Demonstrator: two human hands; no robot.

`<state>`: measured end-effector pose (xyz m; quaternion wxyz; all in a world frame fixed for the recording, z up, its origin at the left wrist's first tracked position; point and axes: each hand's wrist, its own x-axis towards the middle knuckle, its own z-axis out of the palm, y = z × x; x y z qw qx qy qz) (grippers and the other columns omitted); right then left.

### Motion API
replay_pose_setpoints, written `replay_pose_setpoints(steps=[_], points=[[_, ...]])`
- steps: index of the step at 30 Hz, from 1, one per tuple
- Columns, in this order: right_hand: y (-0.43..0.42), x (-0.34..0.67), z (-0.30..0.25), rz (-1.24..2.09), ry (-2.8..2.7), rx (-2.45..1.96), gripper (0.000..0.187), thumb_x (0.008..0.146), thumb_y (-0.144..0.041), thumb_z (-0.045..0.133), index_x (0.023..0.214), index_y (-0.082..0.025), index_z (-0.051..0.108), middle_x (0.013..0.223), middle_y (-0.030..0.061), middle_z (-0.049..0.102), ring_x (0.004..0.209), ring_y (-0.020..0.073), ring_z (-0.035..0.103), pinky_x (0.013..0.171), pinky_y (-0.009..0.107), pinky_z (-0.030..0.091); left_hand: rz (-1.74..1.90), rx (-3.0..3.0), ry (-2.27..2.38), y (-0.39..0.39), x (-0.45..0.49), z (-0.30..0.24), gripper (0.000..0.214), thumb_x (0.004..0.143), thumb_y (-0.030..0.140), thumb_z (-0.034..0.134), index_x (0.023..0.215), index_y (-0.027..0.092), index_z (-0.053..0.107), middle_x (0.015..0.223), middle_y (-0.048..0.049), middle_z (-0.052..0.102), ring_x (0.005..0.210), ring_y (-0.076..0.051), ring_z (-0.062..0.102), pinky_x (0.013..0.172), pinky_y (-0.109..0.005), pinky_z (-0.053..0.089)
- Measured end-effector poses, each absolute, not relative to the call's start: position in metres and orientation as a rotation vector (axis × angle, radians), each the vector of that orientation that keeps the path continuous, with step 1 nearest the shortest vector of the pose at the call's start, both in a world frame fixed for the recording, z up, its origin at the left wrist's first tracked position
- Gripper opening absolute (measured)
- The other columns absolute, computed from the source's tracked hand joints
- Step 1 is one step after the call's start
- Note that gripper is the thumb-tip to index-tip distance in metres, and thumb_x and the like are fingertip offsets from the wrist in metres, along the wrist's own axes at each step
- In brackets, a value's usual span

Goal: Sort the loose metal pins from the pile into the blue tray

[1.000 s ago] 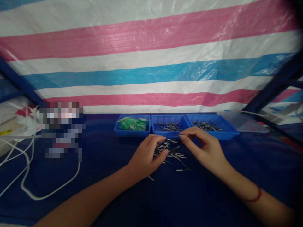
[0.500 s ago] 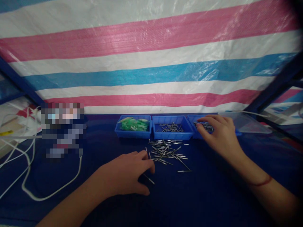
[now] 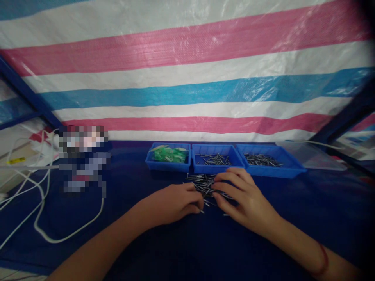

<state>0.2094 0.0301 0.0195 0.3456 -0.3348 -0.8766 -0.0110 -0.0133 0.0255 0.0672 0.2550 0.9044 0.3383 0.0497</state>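
A loose pile of blind rivets (image 3: 203, 183), thin silvery pins with thicker ends, lies on the dark blue tabletop. At the pile's left edge, my left hand (image 3: 178, 201) is closed in a pinch, and the tip of one rivet (image 3: 202, 211) pokes out below its fingertips. My right hand (image 3: 244, 199) reaches over the pile from the right, fingers bent and apart, covering part of it. Whether its fingertips touch any rivets is hard to see. Behind the hands, more rivets fill the bottom of the middle blue bin (image 3: 213, 170) and the right blue bin (image 3: 275, 172).
The left blue bin (image 3: 168, 168) holds green packets (image 3: 170, 154). A clear plastic sheet or lid (image 3: 316, 156) lies beside the right bin. White cables (image 3: 43, 203) loop over the table's left side. A striped tarp (image 3: 187, 93) hangs behind.
My right hand has left the right bin and come down toward me to the pile. My left hand has moved slightly right and up, its thumb and fingers closing together on a rivet.
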Motion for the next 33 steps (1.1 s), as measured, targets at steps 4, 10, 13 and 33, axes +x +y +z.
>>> replay_pose_setpoints(steps=[4,10,13,33], points=[[0.026,0.205,0.024,0.230,-2.347,-0.760,0.014,0.086,-0.025,0.056,0.098,-0.019,0.060,0.099,0.0078,0.063,0.097,0.0226,0.053,0.085,0.040,0.043,0.485,2.321,0.913,0.024,-0.003,0.067,0.015,0.094,0.020,0.043,0.093,0.019,0.058,0.093,-0.0022,0.060,0.086,-0.015,0.058,0.079,-0.023,0.043],[0.029,0.202,0.014,0.312,-2.388,-0.758,0.015,0.092,-0.022,0.047,0.086,-0.018,0.060,0.083,0.0052,0.062,0.081,0.0178,0.054,0.074,0.034,0.043,0.700,2.161,1.009,0.022,0.011,0.038,0.016,0.094,0.020,0.040,0.086,0.018,0.054,0.074,0.0005,0.058,0.071,-0.013,0.055,0.068,-0.022,0.040],[0.025,0.200,0.011,0.228,-2.401,-0.845,0.013,0.090,-0.024,0.051,0.085,-0.017,0.061,0.084,0.0056,0.062,0.080,0.0189,0.054,0.073,0.035,0.042,0.820,2.113,1.020,0.024,0.015,0.021,0.016,0.094,0.022,0.040,0.087,0.016,0.054,0.078,-0.0009,0.059,0.072,-0.013,0.055,0.068,-0.023,0.040],[0.013,0.183,0.001,0.059,-2.670,-0.716,0.019,0.084,-0.010,0.056,0.100,-0.018,0.064,0.105,0.0064,0.064,0.101,0.0205,0.055,0.093,0.035,0.047,1.046,1.704,1.143,0.028,0.016,0.020,0.022,0.093,0.030,0.044,0.092,0.015,0.059,0.069,0.0018,0.052,0.063,-0.011,0.050,0.060,-0.020,0.039]])
